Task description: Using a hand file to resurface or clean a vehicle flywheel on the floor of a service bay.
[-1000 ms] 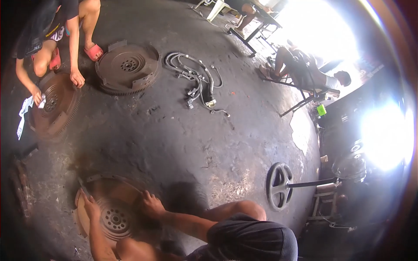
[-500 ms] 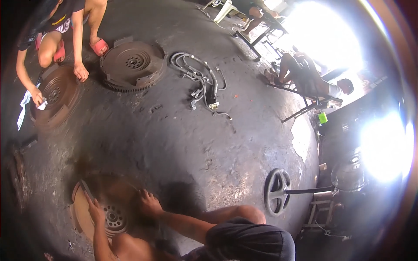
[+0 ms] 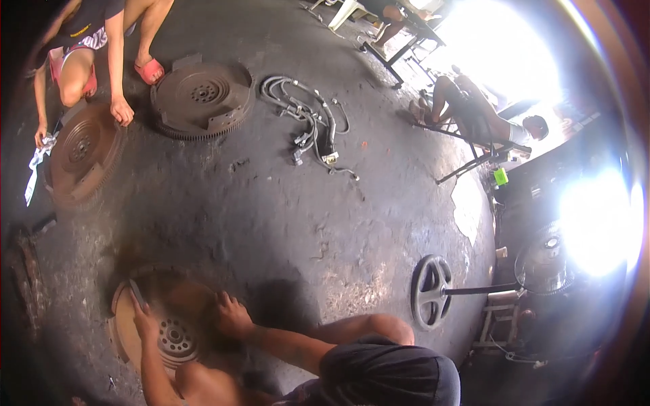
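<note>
A round brown flywheel [image 3: 177, 303] lies on the floor in front of me, with a ring of holes round its centre. My left hand [image 3: 147, 323] is closed on a thin grey strip [image 3: 136, 292], whose exact kind I cannot make out. It presses against the left part of the flywheel's face. At the flywheel's right edge, my right hand [image 3: 231, 315] has its fingers curled over the rim. The forearm partly covers that side, and the wheel's near edge is hidden behind my leg.
A co-worker at the far left squats over another flywheel [image 3: 84, 152] with a white cloth [image 3: 34, 169]. Farther off are a third flywheel [image 3: 203, 95], a wiring harness [image 3: 315, 122] and a fan on a wheel-shaped base [image 3: 431, 291]. Someone reclines on a chair [image 3: 474, 128].
The co-worker's hand with the cloth has gone from the second flywheel's face to its outer left edge. My hands keep nearly the same places on my flywheel; the view shifts slightly.
</note>
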The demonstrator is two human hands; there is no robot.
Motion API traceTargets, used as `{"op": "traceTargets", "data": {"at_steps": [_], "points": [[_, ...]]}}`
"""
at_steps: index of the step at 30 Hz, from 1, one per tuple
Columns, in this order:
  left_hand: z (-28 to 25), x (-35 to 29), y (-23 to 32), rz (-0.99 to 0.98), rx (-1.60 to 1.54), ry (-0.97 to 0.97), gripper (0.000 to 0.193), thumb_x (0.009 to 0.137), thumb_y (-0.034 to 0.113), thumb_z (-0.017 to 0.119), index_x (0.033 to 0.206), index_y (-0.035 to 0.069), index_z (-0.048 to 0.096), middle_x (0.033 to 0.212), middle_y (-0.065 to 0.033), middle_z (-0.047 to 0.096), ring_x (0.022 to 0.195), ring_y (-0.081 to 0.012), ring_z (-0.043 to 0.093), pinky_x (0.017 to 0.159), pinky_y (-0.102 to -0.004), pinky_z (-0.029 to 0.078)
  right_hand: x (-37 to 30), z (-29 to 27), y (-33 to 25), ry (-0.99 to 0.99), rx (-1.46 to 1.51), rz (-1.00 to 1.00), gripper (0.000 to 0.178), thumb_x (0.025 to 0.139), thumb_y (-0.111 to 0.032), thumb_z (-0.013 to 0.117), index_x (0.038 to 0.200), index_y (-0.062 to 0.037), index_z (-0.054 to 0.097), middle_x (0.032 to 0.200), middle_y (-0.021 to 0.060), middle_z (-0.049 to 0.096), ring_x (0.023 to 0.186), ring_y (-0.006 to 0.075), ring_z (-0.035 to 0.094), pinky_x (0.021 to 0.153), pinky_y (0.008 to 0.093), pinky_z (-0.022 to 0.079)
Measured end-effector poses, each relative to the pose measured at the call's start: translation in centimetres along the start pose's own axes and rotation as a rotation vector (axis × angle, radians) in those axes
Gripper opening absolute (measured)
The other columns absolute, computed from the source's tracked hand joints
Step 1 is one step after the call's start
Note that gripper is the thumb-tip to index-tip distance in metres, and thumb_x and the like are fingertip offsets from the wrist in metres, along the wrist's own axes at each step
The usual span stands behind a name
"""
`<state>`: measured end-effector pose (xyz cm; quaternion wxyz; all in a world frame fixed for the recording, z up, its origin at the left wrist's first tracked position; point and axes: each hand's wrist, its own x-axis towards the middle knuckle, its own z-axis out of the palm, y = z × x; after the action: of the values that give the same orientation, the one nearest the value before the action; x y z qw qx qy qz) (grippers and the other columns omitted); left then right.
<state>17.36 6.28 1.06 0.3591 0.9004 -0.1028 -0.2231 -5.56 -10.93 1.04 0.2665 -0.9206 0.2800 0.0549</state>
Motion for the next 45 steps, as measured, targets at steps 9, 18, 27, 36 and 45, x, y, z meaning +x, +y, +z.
{"op": "traceTargets", "data": {"at_steps": [9, 18, 27, 36, 45], "points": [[0.7, 0.6, -2.2, 0.027, 0.055, -0.003, 0.063, 0.100, 0.025, 0.050, 0.155, 0.027, 0.019, 0.147, -0.0211, 0.044, 0.129, -0.0420, 0.048, 0.104, -0.0470, 0.042, 2.1, 2.1, 1.3, 0.145, 0.000, -0.010, 0.058, 0.089, -0.034, 0.056, 0.137, -0.0013, 0.049, 0.132, 0.0239, 0.051, 0.104, 0.0440, 0.059, 0.084, 0.0495, 0.054], [-0.5, -0.1, -4.6, 0.008, 0.049, 0.106, 0.066, 0.099, 0.029, 0.050, 0.156, 0.032, 0.017, 0.143, -0.0200, 0.050, 0.124, -0.0422, 0.053, 0.101, -0.0465, 0.045, 0.9, 3.7, -0.1, 0.075, 0.016, -0.030, 0.064, 0.084, -0.027, 0.059, 0.141, 0.0003, 0.046, 0.140, 0.0244, 0.044, 0.116, 0.0439, 0.052, 0.097, 0.0499, 0.048], [-1.8, 0.5, 3.4, -0.134, -0.082, -0.167, 0.064, 0.099, 0.028, 0.052, 0.156, 0.029, 0.021, 0.150, -0.0174, 0.043, 0.133, -0.0367, 0.047, 0.105, -0.0419, 0.041, 1.7, 1.5, 2.0, 0.136, -0.010, 0.040, 0.067, 0.083, -0.027, 0.060, 0.142, 0.0002, 0.044, 0.140, 0.0262, 0.043, 0.112, 0.0434, 0.055, 0.091, 0.0479, 0.051], [-1.0, -0.7, 0.8, -0.048, -0.208, -0.038, 0.065, 0.101, 0.011, 0.044, 0.158, 0.017, 0.013, 0.160, -0.0172, 0.025, 0.144, -0.0338, 0.032, 0.116, -0.0418, 0.029, 0.3, 3.1, 1.0, 0.039, -0.044, -0.042, 0.067, 0.084, -0.024, 0.061, 0.142, 0.0021, 0.041, 0.138, 0.0233, 0.041, 0.107, 0.0400, 0.055, 0.081, 0.0464, 0.055], [-1.3, 2.0, -2.5, -0.005, 0.062, 0.177, 0.065, 0.100, 0.011, 0.046, 0.156, 0.027, 0.017, 0.132, -0.0309, 0.054, 0.112, -0.0481, 0.058, 0.095, -0.0526, 0.048, 0.9, 2.5, 0.6, 0.041, -0.035, -0.053, 0.066, 0.083, -0.023, 0.059, 0.141, 0.0024, 0.041, 0.138, 0.0274, 0.043, 0.106, 0.0393, 0.058, 0.086, 0.0460, 0.054]]}}
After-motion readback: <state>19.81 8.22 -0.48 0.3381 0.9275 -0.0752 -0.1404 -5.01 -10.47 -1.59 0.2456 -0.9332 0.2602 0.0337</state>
